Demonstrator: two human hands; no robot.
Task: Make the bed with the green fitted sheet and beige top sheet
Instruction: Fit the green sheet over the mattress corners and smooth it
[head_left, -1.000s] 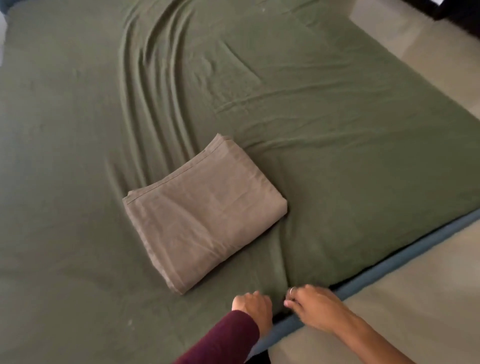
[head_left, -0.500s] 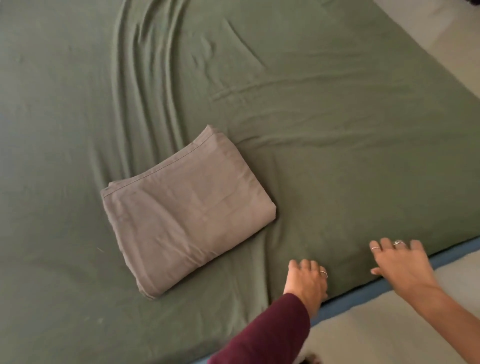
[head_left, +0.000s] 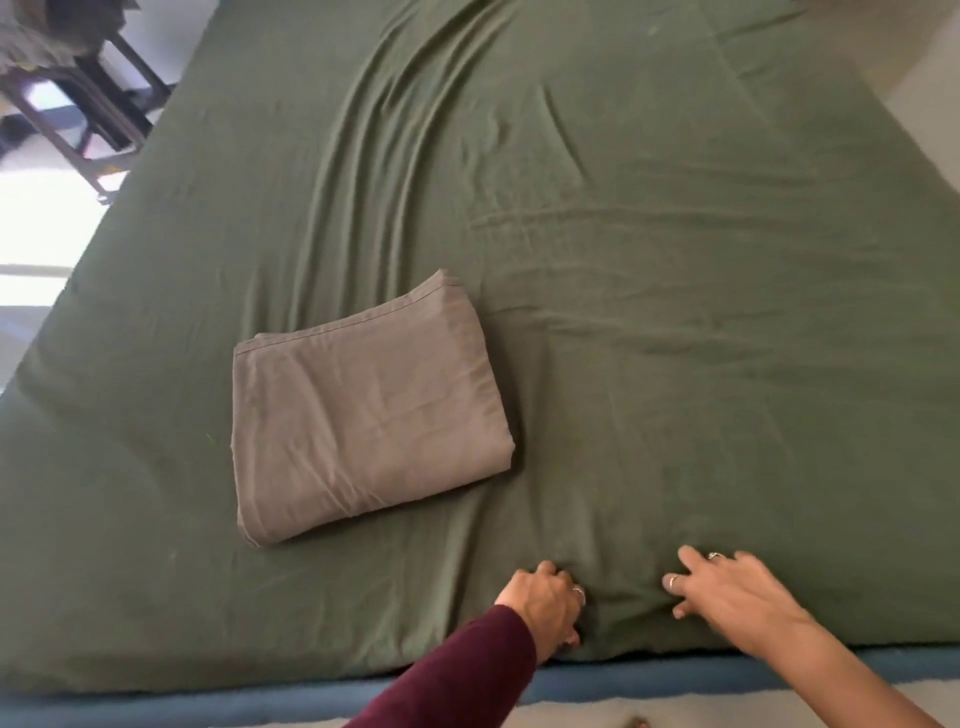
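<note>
Green cotton-like fitted sheet (head_left: 649, 312) covered nearly the whole bed, with long curved creases running from 12 o'clock down toward the centre and shorter folds fanning toward 3 o'clock. Its near hem lay along a blue mattress edge (head_left: 260, 701) at 6 o'clock. Folded beige top sheet (head_left: 363, 421), a squarish stack with a stitched hem along its far side, rested flat on the green fitted sheet at about 9 o'clock of centre, well apart from both hands.

Left hand (head_left: 548, 605), emerging from a maroon sleeve (head_left: 452, 680), sat at 6 o'clock near the hem; its fingers were curled, knuckles up, and appeared to bunch a small fold of the green fitted sheet, with a ring (head_left: 579, 592) visible on one finger. Right hand (head_left: 737, 592), on a bare forearm, lay just to the 3 o'clock side of the left, palm down, fingers spread and straight against the fabric; two rings showed on it. A puckered ridge of cloth stood between the two hands.

Pale floor (head_left: 924, 62) showed at 1 o'clock and along the bottom margin. A dark metal frame (head_left: 98, 124), possibly a chair or rack, stood beside the bed at 10 o'clock, with bright light on the floor below it.
</note>
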